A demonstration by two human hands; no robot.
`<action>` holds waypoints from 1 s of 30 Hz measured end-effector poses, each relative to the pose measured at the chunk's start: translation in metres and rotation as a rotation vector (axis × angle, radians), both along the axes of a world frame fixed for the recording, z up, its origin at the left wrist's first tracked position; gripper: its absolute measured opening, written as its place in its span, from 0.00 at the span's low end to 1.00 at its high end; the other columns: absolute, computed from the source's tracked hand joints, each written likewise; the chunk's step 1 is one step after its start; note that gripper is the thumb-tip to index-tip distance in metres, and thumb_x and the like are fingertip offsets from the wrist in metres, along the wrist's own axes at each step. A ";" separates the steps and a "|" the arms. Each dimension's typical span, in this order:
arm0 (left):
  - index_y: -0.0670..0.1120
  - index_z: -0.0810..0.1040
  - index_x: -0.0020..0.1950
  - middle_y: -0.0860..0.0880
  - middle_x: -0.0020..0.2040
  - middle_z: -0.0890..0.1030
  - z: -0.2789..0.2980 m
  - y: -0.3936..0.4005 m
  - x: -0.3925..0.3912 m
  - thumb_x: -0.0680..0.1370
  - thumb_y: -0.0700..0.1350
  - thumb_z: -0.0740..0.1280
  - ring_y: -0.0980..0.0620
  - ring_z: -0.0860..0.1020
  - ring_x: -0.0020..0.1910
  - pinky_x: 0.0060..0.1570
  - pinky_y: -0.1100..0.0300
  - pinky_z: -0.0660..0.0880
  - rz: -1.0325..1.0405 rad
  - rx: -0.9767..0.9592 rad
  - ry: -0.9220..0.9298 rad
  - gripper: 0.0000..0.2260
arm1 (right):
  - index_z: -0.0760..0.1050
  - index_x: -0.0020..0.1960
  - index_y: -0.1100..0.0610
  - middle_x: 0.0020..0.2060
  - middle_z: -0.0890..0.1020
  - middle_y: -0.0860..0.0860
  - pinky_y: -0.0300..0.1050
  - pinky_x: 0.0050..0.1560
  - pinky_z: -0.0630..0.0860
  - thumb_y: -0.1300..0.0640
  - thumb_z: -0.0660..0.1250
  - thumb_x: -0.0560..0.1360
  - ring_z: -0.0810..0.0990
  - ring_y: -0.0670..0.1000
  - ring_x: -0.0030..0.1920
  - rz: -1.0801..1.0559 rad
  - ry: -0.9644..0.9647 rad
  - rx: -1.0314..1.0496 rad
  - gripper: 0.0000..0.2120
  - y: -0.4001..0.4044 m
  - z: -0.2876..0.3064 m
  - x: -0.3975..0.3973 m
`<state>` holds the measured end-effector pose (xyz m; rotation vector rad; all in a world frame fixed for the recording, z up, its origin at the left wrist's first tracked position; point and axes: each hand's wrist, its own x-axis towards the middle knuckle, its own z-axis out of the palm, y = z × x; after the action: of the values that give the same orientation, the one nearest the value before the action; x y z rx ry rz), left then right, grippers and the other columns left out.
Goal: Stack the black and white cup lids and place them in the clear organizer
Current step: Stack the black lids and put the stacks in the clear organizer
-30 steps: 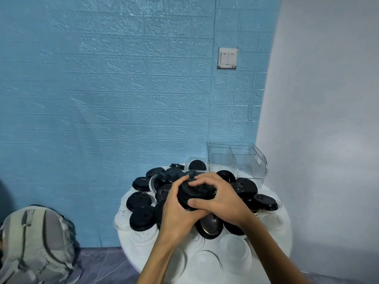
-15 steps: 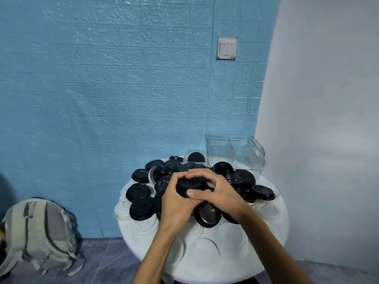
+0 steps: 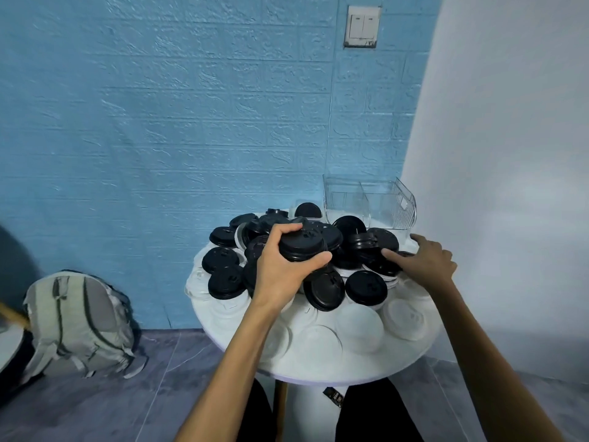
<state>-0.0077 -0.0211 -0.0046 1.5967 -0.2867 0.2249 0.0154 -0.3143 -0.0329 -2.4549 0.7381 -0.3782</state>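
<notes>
Head view: two bare hands work over one round white counter (image 3: 318,365) heaped with cup lids. The left hand (image 3: 280,269) grips a short stack of black lids (image 3: 302,247), thumb curled round the near side and fingers over the far rim, held just above the pile. How many lids the stack holds cannot be told; several rims show.

The right hand (image 3: 427,263) reaches over the right side of the pile, its fingers spread and fairly straight, thumb tip touching a black lid (image 3: 382,266); it holds nothing.

Loose black lids (image 3: 226,282) lie across the back and middle of the counter, at least a dozen, many overlapping, so an exact count is not possible. White lids (image 3: 358,328) lie nearer the front edge, about six discernible against the white top.

One clear organizer (image 3: 369,202) stands at the back right of the counter, beside the pile, with two compartments visible and no lids seen in them.

One grey backpack (image 3: 76,323) leans against the blue brick-patterned wall (image 3: 159,122) on the floor to the left. One double light switch (image 3: 361,27) sits high on that wall.
</notes>
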 end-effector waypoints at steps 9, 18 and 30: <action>0.58 0.78 0.59 0.57 0.54 0.84 -0.001 0.001 0.000 0.64 0.46 0.85 0.60 0.82 0.55 0.61 0.57 0.79 -0.016 0.012 -0.018 0.28 | 0.72 0.72 0.50 0.64 0.81 0.53 0.55 0.67 0.63 0.34 0.74 0.68 0.73 0.61 0.68 0.030 -0.059 0.023 0.37 -0.011 -0.016 0.003; 0.58 0.78 0.60 0.57 0.55 0.84 -0.007 0.000 0.002 0.63 0.46 0.85 0.60 0.82 0.56 0.61 0.56 0.79 -0.031 0.035 -0.020 0.29 | 0.74 0.70 0.52 0.63 0.81 0.52 0.59 0.71 0.61 0.34 0.75 0.68 0.75 0.58 0.67 -0.022 -0.337 0.208 0.37 0.001 -0.006 -0.011; 0.57 0.75 0.63 0.58 0.53 0.84 -0.016 -0.003 0.006 0.60 0.45 0.83 0.55 0.83 0.55 0.61 0.48 0.80 -0.046 0.066 -0.054 0.34 | 0.81 0.62 0.57 0.51 0.85 0.47 0.28 0.47 0.74 0.65 0.79 0.69 0.82 0.37 0.48 0.794 -0.508 0.541 0.22 0.135 0.045 -0.042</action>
<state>-0.0021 -0.0240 -0.0203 1.6489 -0.3756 0.2249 -0.0268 -0.1796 0.0123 -1.8183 -0.3249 -0.3903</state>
